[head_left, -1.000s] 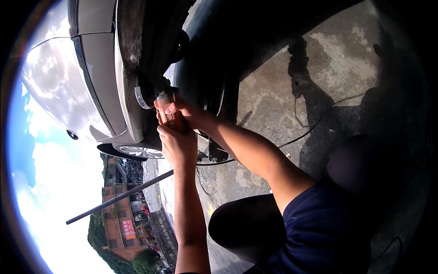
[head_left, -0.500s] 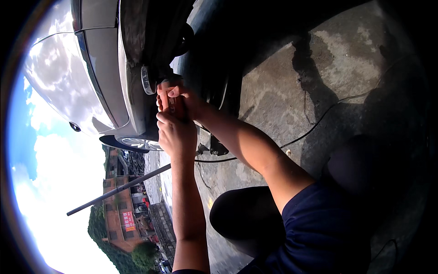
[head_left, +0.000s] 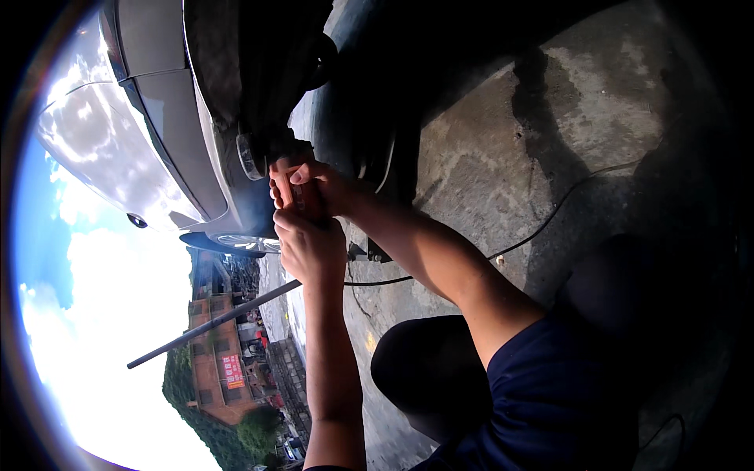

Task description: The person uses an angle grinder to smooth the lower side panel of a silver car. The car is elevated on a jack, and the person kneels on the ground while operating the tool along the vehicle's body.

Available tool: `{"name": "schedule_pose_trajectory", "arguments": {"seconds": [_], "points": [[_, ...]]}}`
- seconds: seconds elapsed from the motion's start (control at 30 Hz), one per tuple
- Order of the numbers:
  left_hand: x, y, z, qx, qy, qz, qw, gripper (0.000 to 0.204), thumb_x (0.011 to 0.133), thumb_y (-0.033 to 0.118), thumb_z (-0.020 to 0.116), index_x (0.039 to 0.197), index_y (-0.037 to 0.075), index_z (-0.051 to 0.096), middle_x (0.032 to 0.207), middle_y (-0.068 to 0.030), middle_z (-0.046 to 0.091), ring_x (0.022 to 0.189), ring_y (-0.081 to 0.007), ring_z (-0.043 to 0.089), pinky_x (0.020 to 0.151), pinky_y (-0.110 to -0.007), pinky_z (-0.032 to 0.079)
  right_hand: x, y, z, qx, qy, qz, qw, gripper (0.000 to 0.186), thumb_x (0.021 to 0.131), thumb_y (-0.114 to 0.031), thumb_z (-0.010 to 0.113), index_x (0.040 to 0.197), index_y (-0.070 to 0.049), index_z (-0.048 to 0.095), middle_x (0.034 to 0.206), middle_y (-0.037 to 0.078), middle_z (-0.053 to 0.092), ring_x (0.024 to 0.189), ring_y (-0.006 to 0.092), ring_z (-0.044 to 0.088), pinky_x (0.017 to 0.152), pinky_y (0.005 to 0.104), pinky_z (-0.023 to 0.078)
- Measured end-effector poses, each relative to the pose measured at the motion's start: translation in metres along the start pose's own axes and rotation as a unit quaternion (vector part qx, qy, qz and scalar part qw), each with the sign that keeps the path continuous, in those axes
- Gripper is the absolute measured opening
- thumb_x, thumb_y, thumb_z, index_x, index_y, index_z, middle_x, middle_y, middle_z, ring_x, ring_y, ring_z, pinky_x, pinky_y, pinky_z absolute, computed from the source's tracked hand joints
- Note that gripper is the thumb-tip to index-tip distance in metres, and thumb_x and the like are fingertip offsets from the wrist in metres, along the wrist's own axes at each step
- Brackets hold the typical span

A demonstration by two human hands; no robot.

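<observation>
An orange power tool [head_left: 302, 200] with a dark head is raised against the shadowed lower body of a silver car [head_left: 153, 133]. My left hand [head_left: 310, 247] is wrapped round the body of the tool at its near end. My right hand [head_left: 322, 184] grips it higher up, with the thumb across its upper part. Just left of the tool's head is a short rounded piece with a shiny rim [head_left: 250, 157]; I cannot make out whether it belongs to the tool or the car.
A long dark bar [head_left: 212, 326] slants out at the lower left. A black cable [head_left: 542, 228] runs over stained concrete [head_left: 597, 110]. A car wheel [head_left: 247, 243] stands behind my hands. My dark-clad knees are near. Beyond are a brick building [head_left: 220, 377] and trees.
My hands and the tool rose slightly half a second ago and are a little lower now, still gripped alike. The car and background have shifted slightly in the picture.
</observation>
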State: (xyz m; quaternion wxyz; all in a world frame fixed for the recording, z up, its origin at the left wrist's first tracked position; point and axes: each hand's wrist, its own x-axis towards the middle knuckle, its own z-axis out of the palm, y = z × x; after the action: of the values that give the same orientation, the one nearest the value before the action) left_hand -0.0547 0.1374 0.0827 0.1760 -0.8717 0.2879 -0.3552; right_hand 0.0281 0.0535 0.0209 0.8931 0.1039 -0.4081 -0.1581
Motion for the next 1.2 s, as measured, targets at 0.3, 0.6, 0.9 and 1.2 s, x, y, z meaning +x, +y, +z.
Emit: {"name": "schedule_pose_trajectory", "arguments": {"seconds": [0.3,0.6,0.9,1.2], "points": [[0.002,0.001,-0.004,0.004,-0.008,0.001,1.000,0.049,0.084,0.025,0.072,0.114,0.001,0.042,0.105,-0.0228,0.066,0.092,-0.0438,0.072,0.076,-0.054,0.058,0.003,0.001,-0.003,-0.003,-0.001,0.006,1.000,0.048,0.076,-0.024,0.066,0.119,-0.003,0.060,0.105,0.015,0.067,0.095,0.0270,0.067,0.090,0.0407,0.056],[0.008,0.003,-0.007,-0.001,-0.016,0.005,1.000,0.050,0.085,0.026,0.073,0.114,0.000,0.041,0.106,-0.0233,0.067,0.092,-0.0442,0.072,0.076,-0.053,0.058,0.010,-0.001,-0.009,-0.004,-0.021,-0.011,1.000,0.047,0.077,-0.025,0.066,0.119,-0.004,0.060,0.104,0.014,0.067,0.098,0.0262,0.067,0.092,0.0406,0.056],[0.011,0.004,-0.009,0.005,-0.028,-0.012,1.000,0.052,0.086,0.029,0.073,0.114,0.001,0.040,0.102,-0.0232,0.067,0.092,-0.0450,0.071,0.077,-0.054,0.057,0.005,-0.004,-0.003,-0.012,-0.006,-0.004,1.000,0.048,0.076,-0.026,0.067,0.118,-0.004,0.060,0.104,0.015,0.066,0.095,0.0277,0.068,0.091,0.0412,0.057],[0.009,-0.004,-0.007,-0.037,-0.067,-0.053,0.996,0.055,0.083,0.030,0.075,0.113,-0.001,0.040,0.101,-0.0271,0.068,0.096,-0.0493,0.069,0.083,-0.057,0.055,-0.001,0.002,-0.001,-0.031,0.019,0.002,0.999,0.050,0.075,-0.024,0.067,0.119,-0.002,0.061,0.104,0.014,0.066,0.095,0.0265,0.068,0.089,0.0404,0.057]]}}
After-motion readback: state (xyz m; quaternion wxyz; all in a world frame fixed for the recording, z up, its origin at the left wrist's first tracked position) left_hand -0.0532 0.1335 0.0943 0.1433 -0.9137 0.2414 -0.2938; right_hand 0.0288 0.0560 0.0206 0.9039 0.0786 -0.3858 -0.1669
